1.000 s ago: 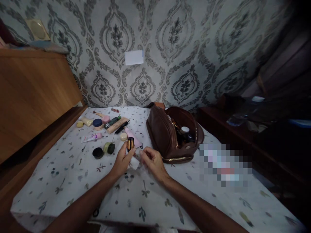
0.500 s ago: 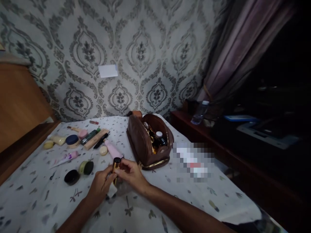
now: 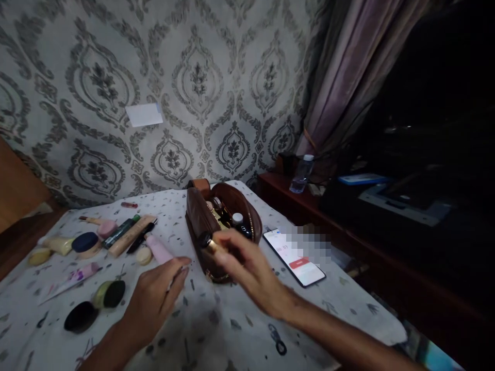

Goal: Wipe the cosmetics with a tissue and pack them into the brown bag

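Note:
My right hand (image 3: 251, 273) is closed around a small black-and-gold tube (image 3: 209, 242), holding it in front of the open brown toiletry bag (image 3: 195, 226). Inside the bag stand a dark bottle with a white cap (image 3: 237, 219) and other small items, partly hidden by that hand. My left hand (image 3: 152, 296) is nearby, its thumb and fingers pressed together; whatever they may hold cannot be made out. Just beyond its fingers lies a pink tube (image 3: 159, 249), with a small cream-coloured round jar (image 3: 144, 256) beside it.
Several cosmetics lie at the left, among them a blue-lidded jar (image 3: 85, 243), a beige tube (image 3: 131, 236) and a black round lid (image 3: 81, 316). A lit phone (image 3: 297, 265) lies right of the bag. A water bottle (image 3: 301, 174) stands on the dark red ledge.
My hands have come apart. The right one has carried the black-and-gold tube up and right to the bag's front; the left stays behind. The view has turned somewhat right.

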`<state>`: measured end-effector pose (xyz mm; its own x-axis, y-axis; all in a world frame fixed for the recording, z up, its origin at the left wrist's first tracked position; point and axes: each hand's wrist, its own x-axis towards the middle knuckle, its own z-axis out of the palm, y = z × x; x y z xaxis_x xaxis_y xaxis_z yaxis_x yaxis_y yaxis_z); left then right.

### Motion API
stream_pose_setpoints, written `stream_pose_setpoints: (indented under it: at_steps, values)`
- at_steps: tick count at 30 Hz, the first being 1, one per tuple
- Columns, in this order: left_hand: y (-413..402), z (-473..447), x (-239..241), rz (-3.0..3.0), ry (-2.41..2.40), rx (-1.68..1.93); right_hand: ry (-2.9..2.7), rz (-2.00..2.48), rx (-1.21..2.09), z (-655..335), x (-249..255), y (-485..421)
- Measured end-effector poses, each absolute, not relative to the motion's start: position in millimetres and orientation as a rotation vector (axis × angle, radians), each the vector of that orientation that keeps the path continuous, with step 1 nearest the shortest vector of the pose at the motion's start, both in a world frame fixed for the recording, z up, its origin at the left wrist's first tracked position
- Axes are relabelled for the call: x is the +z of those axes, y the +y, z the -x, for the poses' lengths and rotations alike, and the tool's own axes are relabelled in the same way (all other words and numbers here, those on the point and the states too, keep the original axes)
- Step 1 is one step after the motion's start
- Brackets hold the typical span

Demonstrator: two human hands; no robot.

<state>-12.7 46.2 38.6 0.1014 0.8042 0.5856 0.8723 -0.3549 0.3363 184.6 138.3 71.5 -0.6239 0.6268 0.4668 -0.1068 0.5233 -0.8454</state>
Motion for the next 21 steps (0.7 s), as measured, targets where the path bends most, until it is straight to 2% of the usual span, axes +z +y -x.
stream_pose_setpoints:
  at_steps: [3, 8, 11, 16, 21]
  values:
    - [72, -11, 56, 2.390, -1.548, -0.860, -2.011, 0.533, 0.952, -206, 93, 167]
    - [98, -48, 58, 2.371, -1.785, -0.242, -2.352, 0.655, 0.566, -221, 98, 200]
    - [97, -55, 51, 2.391, -1.815, -0.016, -2.530, 0.687, 0.379, -225, 95, 206]
    - [87, -44, 35, 2.393, -1.526, -0.020, -2.717, 0.661, 0.330, -232, 101, 211]
    - [89, -39, 27, 2.375, -1.346, -0.129, -2.798, 0.597, 0.574, -243, 102, 219]
